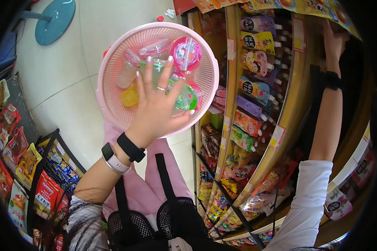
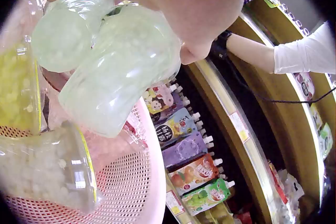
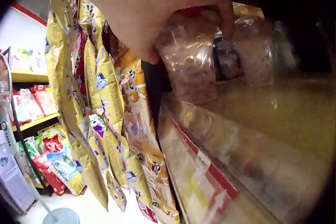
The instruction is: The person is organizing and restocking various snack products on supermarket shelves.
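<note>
My left hand (image 1: 157,102) lies with spread fingers over cups inside a pink plastic basket (image 1: 216,83). Beneath it, in the left wrist view, are two clear cups with pale green contents, one cup (image 2: 118,71) in front of another cup (image 2: 59,40). A yellow cup (image 1: 130,96) and a pink-lidded cup (image 1: 181,50) lie around the hand. My right hand (image 3: 157,11) reaches into a shelf at the right and grips a clear cup (image 3: 190,69) with pinkish contents near its top. A similar cup (image 3: 254,50) stands beside it on the shelf.
Drink pouches (image 1: 255,65) line the shelf right of the basket. Yellow snack bags (image 3: 107,92) hang beside my right hand. Packaged snacks (image 1: 46,192) fill a rack at the left. A teal round base (image 1: 56,25) stands on the tiled floor.
</note>
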The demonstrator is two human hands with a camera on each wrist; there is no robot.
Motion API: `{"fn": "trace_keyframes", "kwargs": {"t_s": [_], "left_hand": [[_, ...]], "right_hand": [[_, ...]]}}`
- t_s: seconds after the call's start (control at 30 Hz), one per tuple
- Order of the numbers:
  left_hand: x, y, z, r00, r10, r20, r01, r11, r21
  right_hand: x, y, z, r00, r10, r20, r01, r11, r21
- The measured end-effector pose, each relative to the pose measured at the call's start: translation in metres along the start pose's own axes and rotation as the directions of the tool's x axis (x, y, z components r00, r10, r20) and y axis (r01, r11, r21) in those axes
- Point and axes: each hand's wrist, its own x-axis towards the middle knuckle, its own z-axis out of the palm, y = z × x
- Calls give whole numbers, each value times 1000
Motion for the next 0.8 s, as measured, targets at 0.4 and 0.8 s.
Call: {"fn": "trace_keyframes", "kwargs": {"t_s": [0.4, 0.8], "left_hand": [[-2, -3, -8, 1000, 6, 0, -6, 1000, -3], [-5, -10, -6, 1000, 20, -14, -21, 999, -49]], "right_hand": [[-28, -53, -38, 993, 111, 28, -115, 969, 218], [-235, -111, -156, 993, -118, 15, 98, 884, 458]]}}
